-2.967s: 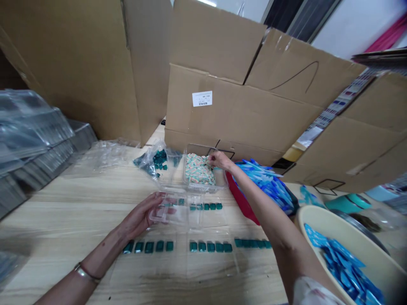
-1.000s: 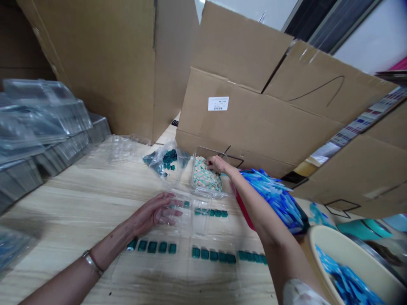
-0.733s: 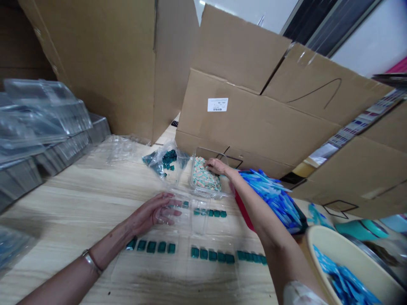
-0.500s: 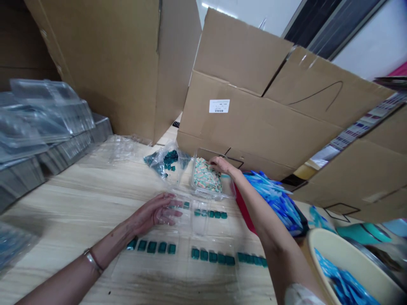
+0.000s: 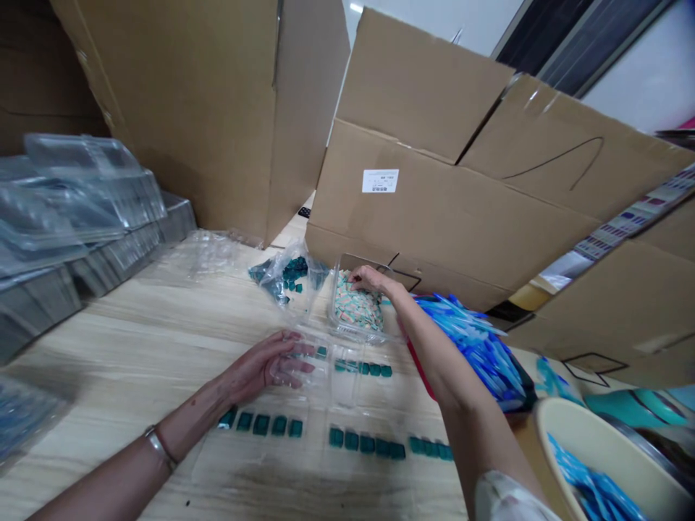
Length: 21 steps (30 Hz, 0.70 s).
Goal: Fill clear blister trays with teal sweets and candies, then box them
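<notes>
My left hand (image 5: 260, 367) is curled around the end of a clear plastic tray (image 5: 343, 380), its fingers partly seen through the plastic. Small dark green square pieces (image 5: 374, 370) sit in a row in that tray. Nearer to me, more green squares (image 5: 261, 425) lie in rows in clear trays on the table. My right hand (image 5: 368, 278) reaches into a clear plastic box (image 5: 352, 333) heaped with small pale pieces (image 5: 355, 307) in white, mint and peach. Its fingertips are bent down against the heap, and what they pinch is hidden.
An open clear bag (image 5: 293, 278) of green pieces lies left of the box. Stacked clear plastic containers (image 5: 92, 188) stand at left. Blue pen-like items (image 5: 472, 347) fill a red-edged bin beside my right arm, with a cream tub (image 5: 557, 434) nearer. Cardboard boxes (image 5: 413, 217) wall the back.
My right hand has shifted slightly left within the heap of pale pieces. My left hand keeps its place on the tray, and the whole view has moved a little.
</notes>
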### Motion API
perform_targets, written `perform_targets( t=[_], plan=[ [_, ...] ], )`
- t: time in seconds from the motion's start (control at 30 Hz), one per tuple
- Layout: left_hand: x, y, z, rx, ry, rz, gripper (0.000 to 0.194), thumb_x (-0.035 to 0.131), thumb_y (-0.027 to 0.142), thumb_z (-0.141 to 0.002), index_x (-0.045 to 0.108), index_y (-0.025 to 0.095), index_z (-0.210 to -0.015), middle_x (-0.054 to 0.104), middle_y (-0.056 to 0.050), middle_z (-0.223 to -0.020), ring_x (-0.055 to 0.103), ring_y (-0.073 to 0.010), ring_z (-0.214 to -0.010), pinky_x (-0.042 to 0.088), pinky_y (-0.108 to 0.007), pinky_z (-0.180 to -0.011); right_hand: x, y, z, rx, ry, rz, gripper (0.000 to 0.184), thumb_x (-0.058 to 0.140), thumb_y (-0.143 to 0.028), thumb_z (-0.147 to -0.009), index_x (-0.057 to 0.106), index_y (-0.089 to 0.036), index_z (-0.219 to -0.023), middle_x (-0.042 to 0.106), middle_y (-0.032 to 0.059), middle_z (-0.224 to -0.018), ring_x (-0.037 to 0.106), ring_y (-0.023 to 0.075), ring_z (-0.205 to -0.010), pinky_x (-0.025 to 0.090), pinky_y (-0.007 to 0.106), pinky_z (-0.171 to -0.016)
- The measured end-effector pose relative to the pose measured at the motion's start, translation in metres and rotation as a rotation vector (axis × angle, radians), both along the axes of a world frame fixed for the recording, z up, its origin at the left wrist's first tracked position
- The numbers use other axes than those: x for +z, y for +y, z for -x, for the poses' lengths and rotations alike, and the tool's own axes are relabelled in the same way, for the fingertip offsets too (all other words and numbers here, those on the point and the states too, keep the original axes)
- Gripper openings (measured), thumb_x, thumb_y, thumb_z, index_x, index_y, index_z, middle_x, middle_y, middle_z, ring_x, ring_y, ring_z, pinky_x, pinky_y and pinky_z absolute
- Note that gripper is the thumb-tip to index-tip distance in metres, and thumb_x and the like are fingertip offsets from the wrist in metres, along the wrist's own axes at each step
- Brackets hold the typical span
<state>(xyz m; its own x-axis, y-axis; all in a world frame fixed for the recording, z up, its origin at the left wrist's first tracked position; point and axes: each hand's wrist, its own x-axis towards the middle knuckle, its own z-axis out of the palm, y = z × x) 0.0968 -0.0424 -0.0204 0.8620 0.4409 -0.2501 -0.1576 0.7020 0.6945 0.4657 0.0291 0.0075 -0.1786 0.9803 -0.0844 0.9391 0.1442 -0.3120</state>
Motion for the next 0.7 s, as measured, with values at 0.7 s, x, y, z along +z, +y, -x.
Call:
perform_targets(
  t=[0.7],
  plan=[
    [-0.001, -0.001, 0.0, -0.002, -0.011, 0.003, 0.032, 0.063, 0.03, -0.078, 0.051, 0.018, -0.106, 0.063, -0.016, -0.113, 0.067, -0.0271, -0.088, 0.056, -0.035, -0.06, 0.002, -0.02, 0.008, -0.031, 0.007, -0.068, 0.015, 0.064, -0.023, -0.07, 0.067, -0.014, -0.082, 0.063, 0.0001, -0.073, 0.054, 0.0119, -0.066, 0.04, 0.02, -0.064]
  ],
)
